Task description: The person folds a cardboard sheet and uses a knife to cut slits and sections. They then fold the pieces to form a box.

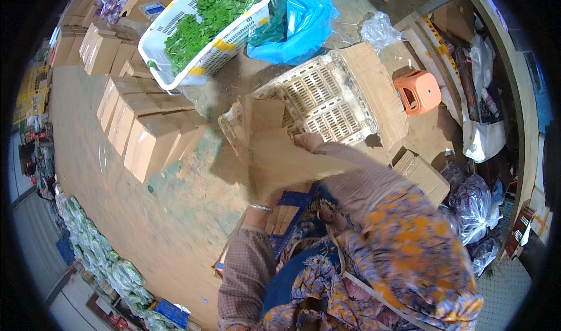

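Observation:
An opened, brown cardboard box [266, 147] is held up in front of me, its near flap smeared by motion. My right hand [308, 141] is closed on its right side, near the upper edge. My left hand [267, 200] is at the box's lower edge, a band on its wrist; its fingers are hidden behind the cardboard. Just past the box, a dirty cream plastic crate [315, 94] lies with its slatted face up, a cardboard sheet [377, 91] against its right side. Below my hands are more cardboard and blue material [295, 201], partly covered by my arms.
Brown boxes [149, 147] stand in rows at the left. Beyond them is a white basket [219, 56] of leafy greens, beside a blue plastic bag [304, 30]. An orange stool [418, 91] and bagged purple produce [476, 205] are at right; bagged green vegetables [96, 243] line the lower left.

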Demonstrator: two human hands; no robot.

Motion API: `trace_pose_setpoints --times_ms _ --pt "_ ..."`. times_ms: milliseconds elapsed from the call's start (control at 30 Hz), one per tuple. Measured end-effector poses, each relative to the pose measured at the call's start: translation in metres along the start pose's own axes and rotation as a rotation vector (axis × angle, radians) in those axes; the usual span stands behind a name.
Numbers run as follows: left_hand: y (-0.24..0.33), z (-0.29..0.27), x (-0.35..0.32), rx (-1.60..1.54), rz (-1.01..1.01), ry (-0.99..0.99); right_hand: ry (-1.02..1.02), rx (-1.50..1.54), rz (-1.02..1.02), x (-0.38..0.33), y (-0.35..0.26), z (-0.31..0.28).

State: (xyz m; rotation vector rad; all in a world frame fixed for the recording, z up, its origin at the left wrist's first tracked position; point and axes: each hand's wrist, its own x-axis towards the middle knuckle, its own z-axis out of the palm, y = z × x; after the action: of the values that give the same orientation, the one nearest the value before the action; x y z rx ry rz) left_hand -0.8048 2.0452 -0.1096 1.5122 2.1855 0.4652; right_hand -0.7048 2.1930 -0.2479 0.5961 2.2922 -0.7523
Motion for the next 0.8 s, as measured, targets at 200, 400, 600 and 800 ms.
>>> trace_pose_setpoints --times_ms 200,400,600,800 --pt "-0.017 -0.002 0.011 -0.072 -0.205 -0.062 0.042 0.29 0.349 0.049 0.048 0.083" --pt "0.001 0.004 0.033 0.138 -0.203 -0.174 -0.104 0.211 0.112 0.025 0.04 0.025" --pt "-0.002 -0.03 0.018 0.068 -0.217 -0.185 0.001 0.368 0.08 0.022 0.06 0.058" --pt "0.012 -0.066 -0.061 -0.12 -0.23 -0.134 0.221 0.619 -0.08 -0.01 0.053 0.116"
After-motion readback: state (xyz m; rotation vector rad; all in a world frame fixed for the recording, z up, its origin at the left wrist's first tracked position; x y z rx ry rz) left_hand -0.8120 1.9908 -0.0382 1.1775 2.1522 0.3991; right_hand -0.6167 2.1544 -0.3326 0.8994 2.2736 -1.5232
